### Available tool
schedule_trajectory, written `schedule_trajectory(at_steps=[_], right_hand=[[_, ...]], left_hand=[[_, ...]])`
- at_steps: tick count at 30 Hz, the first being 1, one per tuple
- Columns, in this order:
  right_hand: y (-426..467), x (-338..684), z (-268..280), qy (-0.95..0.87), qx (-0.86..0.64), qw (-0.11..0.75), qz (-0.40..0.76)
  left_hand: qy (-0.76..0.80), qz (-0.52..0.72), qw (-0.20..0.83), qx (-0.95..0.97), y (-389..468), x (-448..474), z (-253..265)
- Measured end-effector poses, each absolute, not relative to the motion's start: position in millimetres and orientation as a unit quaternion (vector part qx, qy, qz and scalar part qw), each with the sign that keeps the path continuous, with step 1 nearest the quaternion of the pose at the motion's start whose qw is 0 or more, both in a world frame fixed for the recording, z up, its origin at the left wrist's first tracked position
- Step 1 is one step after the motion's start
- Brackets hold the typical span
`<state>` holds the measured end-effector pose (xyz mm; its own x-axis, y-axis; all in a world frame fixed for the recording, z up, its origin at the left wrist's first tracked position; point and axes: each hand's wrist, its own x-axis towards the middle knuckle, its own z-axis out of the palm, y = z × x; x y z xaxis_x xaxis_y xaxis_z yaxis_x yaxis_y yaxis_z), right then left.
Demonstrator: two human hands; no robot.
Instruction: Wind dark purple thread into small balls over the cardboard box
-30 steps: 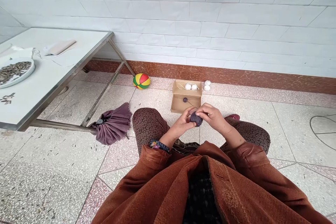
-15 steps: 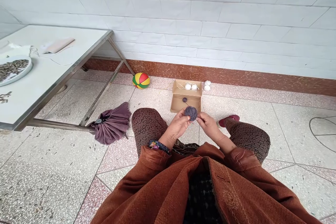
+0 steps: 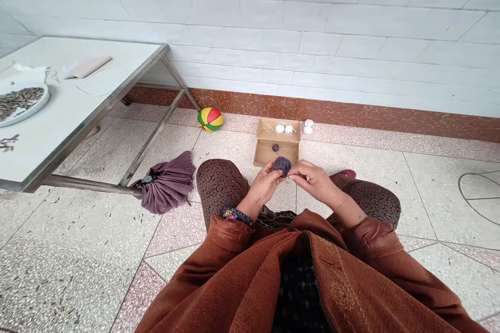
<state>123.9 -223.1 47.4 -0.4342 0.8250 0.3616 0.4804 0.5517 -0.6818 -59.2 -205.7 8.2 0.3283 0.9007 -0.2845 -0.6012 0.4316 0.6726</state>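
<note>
A dark grey-purple ball of yarn (image 3: 282, 165) rests in my left hand (image 3: 264, 186), whose fingers are closed around its left and lower side. Right beside it, my right hand (image 3: 315, 181) is pinched, thumb and finger at the ball's right edge on the yarn; the thin strand there is hard to see. Below and beyond my hands an open cardboard box (image 3: 262, 157) lies on the floor. Inside it sits a smaller dark yarn ball (image 3: 275, 148), with a thin strand running towards the ball I hold. White yarn balls (image 3: 280, 128) lie in the lid.
More white balls (image 3: 308, 127) sit right of the box. A colourful ball (image 3: 210, 119) lies by the leg of a white table (image 3: 128, 57), which carries a plate of seeds or husks (image 3: 23, 104). A purple gathered cloth (image 3: 167, 184) lies left of my knee. A tiled wall stands ahead.
My right hand has turned and shifted slightly up and over, its fingers now more bent beside the yarn ball. The held ball has moved slightly left and up.
</note>
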Motion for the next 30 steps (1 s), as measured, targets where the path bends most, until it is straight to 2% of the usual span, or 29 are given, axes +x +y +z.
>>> schedule_trajectory(at_steps=[4, 10, 15, 17, 20, 30], right_hand=[[-202, 134, 48, -0.782, -0.44, 0.373, 0.234], [-192, 129, 12, -0.699, -0.508, 0.43, 0.261], [-206, 122, -17, -0.572, -0.553, 0.459, 0.396], [-213, 118, -27, -0.549, -0.545, 0.451, 0.445], [-221, 113, -36, -0.57, -0.53, 0.44, 0.448], [-237, 119, -8, -0.799, -0.43, 0.293, 0.302]], left_hand=[[0.32, 0.432, 0.801, 0.263, -209, -61, 12], [0.287, 0.368, 0.834, 0.294, -213, -63, 16], [0.242, 0.379, 0.851, 0.273, -211, -62, 13], [0.235, 0.383, 0.854, 0.262, -209, -61, 11], [0.227, 0.392, 0.855, 0.251, -208, -62, 11], [0.304, 0.451, 0.817, 0.191, -191, -87, 17]])
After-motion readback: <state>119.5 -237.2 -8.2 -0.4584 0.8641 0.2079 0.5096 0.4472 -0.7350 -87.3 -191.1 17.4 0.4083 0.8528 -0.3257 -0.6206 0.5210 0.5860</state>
